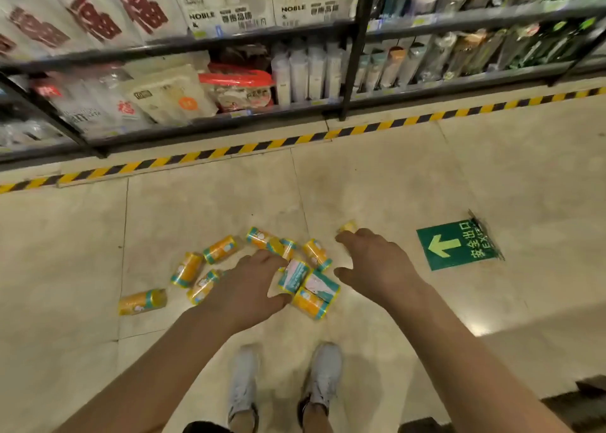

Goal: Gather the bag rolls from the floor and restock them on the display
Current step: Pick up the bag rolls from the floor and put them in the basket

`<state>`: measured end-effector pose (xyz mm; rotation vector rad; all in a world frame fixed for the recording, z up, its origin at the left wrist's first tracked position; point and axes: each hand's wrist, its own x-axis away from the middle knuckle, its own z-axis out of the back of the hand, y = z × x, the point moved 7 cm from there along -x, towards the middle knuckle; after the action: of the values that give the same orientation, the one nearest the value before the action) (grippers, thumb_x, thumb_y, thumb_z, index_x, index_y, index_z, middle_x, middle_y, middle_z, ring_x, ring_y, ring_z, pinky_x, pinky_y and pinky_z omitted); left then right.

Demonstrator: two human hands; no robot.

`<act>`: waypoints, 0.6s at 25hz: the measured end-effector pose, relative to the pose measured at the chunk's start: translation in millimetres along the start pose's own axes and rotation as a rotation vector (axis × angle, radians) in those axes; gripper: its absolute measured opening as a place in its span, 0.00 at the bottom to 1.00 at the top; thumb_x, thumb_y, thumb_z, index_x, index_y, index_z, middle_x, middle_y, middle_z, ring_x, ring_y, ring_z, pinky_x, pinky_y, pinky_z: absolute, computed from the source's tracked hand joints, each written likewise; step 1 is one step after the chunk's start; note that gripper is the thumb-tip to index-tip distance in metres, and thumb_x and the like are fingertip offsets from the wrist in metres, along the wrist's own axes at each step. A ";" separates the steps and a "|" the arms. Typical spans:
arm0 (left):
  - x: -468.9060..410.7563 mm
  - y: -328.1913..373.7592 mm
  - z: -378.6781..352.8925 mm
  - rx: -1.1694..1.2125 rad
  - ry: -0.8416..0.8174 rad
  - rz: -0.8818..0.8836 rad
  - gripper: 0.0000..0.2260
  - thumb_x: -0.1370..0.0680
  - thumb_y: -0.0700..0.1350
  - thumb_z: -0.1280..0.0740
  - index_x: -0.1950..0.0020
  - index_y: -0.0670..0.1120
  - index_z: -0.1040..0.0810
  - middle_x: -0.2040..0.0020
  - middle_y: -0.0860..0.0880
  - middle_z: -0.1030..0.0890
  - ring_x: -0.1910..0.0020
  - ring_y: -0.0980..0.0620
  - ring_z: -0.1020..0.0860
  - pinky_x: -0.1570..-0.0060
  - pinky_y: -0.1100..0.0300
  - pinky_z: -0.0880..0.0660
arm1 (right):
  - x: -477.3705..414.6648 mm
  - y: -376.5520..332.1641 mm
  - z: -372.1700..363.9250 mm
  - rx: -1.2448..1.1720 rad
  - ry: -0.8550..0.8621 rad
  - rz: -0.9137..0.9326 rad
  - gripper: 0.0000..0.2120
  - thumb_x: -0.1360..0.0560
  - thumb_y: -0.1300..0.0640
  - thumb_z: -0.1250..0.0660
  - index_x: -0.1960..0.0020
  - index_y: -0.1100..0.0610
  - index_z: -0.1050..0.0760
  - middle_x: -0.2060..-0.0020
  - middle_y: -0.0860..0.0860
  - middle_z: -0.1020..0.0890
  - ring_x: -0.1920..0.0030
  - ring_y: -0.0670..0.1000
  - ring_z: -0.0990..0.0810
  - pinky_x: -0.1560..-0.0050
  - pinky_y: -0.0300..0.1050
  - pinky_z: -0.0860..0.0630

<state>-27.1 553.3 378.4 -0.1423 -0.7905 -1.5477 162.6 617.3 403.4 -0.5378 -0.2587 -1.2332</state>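
- While you reach down, the rolls [219,249] lie scattered on the floor [393,177] at 12 o'clock from your shoes [323,377], well short of the shelves [229,111]
- Your left hand [252,288] brackets a teal roll [293,275] between thumb and fingers; whether it grips yet cannot be told
- Your right hand [373,265] hangs loosely curled, holding nothing, with a stray roll [347,227] at its 11 o'clock
- They look light, firm and film-slick, and likely to trundle off; clasp each across its middle, not by the ends
- One outlier [142,301] sits at 9 o'clock of the heap
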 end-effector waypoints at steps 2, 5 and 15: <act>-61.1 -27.0 -48.9 0.013 -0.043 0.011 0.29 0.23 0.60 0.31 0.24 0.56 0.34 0.26 0.55 0.35 0.29 0.51 0.32 0.34 0.56 0.31 | -44.9 33.8 -63.7 -0.060 -0.014 -0.021 0.24 0.22 0.45 0.33 0.28 0.46 0.32 0.36 0.49 0.25 0.39 0.54 0.23 0.47 0.45 0.29; -143.9 -70.3 -136.1 0.037 -0.114 0.053 0.31 0.24 0.59 0.29 0.24 0.54 0.34 0.25 0.52 0.35 0.27 0.48 0.33 0.32 0.56 0.33 | -97.5 80.9 -185.7 -0.134 -0.089 -0.093 0.23 0.23 0.44 0.33 0.29 0.47 0.30 0.39 0.50 0.24 0.40 0.55 0.23 0.46 0.47 0.26; -303.1 -174.8 -316.8 0.020 -0.121 0.075 0.35 0.25 0.57 0.27 0.23 0.50 0.37 0.27 0.47 0.35 0.29 0.46 0.32 0.32 0.47 0.31 | -256.9 143.7 -468.0 -0.272 -0.186 -0.297 0.37 0.31 0.38 0.25 0.31 0.57 0.31 0.37 0.56 0.25 0.36 0.59 0.26 0.39 0.53 0.28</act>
<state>-23.2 618.2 -89.1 -0.2505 -0.8861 -1.4706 169.2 617.7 -149.4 -0.8745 -0.3387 -1.5197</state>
